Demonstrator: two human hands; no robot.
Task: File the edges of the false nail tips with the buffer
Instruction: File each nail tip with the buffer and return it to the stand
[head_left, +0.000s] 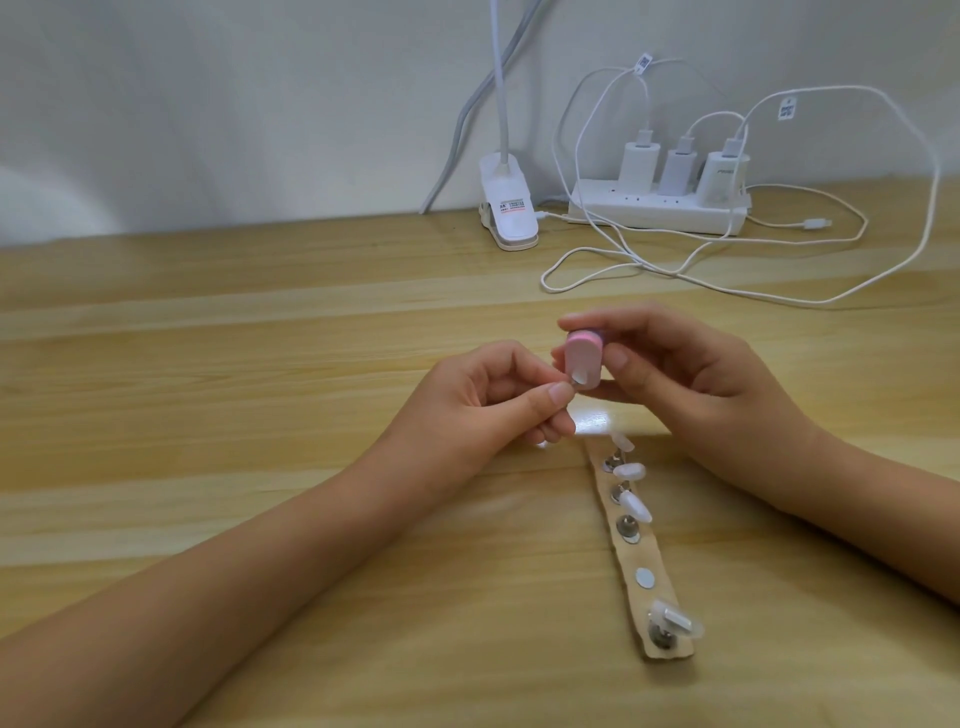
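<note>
Your right hand grips one pink buffer just beyond the strip. Your left hand pinches one nail tip against it, mostly hidden. Four nail tips stand on the strip.

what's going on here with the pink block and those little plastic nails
A person is filing false nails. The right hand holds the pink buffer, and the left hand pinches a false nail tip against its white face. More tips sit on small metal stands along a beige strip on the wooden table; one spot shows only a bare metal disc.
</note>
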